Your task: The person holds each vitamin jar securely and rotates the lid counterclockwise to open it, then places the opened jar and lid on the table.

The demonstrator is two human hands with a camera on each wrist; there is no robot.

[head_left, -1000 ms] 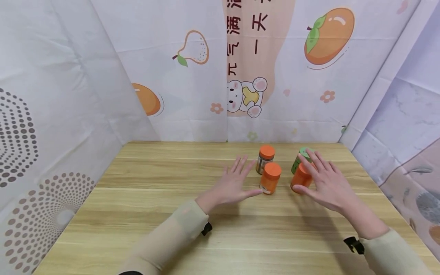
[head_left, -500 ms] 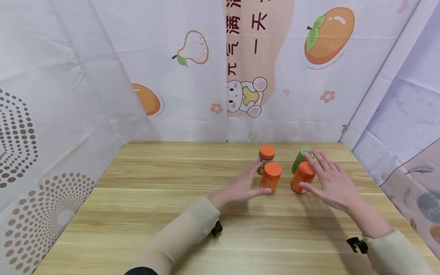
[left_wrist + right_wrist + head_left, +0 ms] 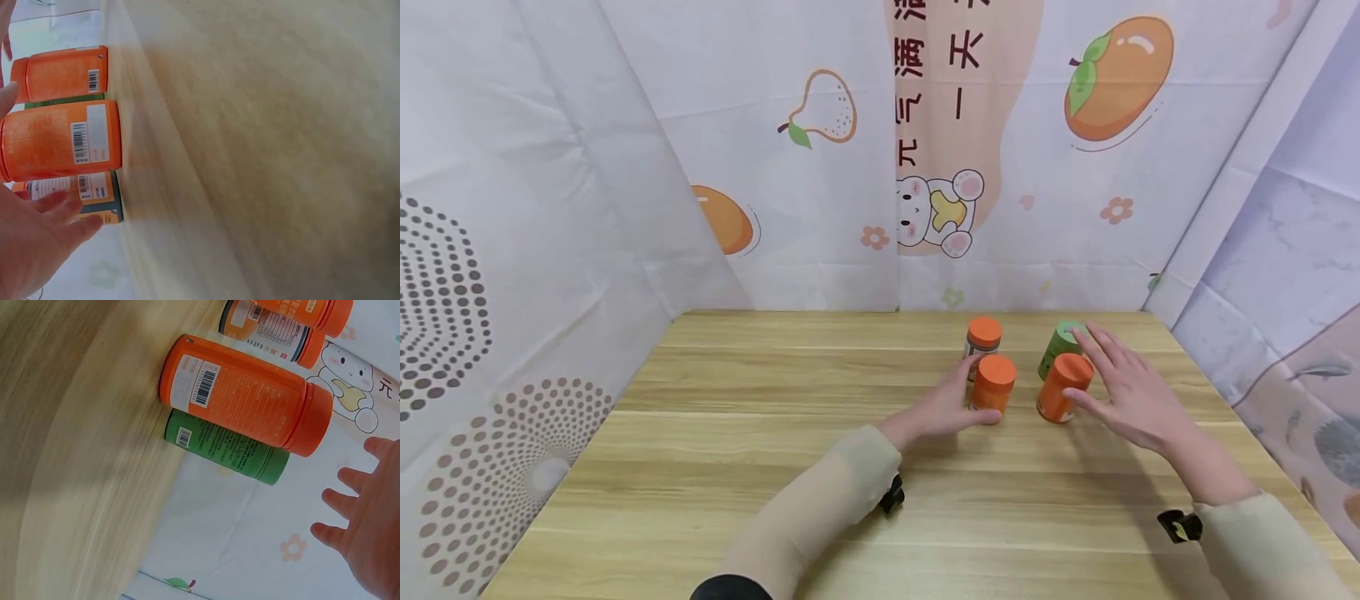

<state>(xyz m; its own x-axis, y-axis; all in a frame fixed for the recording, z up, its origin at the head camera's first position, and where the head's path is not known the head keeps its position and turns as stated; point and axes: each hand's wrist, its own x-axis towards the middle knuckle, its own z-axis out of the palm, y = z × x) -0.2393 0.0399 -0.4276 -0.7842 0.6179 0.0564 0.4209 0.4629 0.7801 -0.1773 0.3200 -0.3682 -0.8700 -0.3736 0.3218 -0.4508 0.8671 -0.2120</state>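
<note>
Two orange jars with orange lids stand at the front, a left one [image 3: 994,382] and a right one [image 3: 1057,398]. Behind the left one is a jar with an orange lid and dark rim [image 3: 983,333]; behind the right one stands a green jar [image 3: 1057,353]. My left hand [image 3: 942,410] surrounds the left orange jar from its left side, thumb in front and fingers behind, spread; firm contact cannot be told. Beside the right orange jar my right hand [image 3: 1133,402] hovers with extended fingers, holding nothing; the right wrist view shows these fingers [image 3: 340,503] apart from the jars.
All the jars stand upright on a wood-grain table [image 3: 760,400]. A printed white curtain [image 3: 820,192] hangs at the table's far edge, with more cloth on both sides.
My left hand has moved right and closer around the left orange jar. My right hand has shifted slightly right, uncovering more of the right orange jar. The jars stay in place.
</note>
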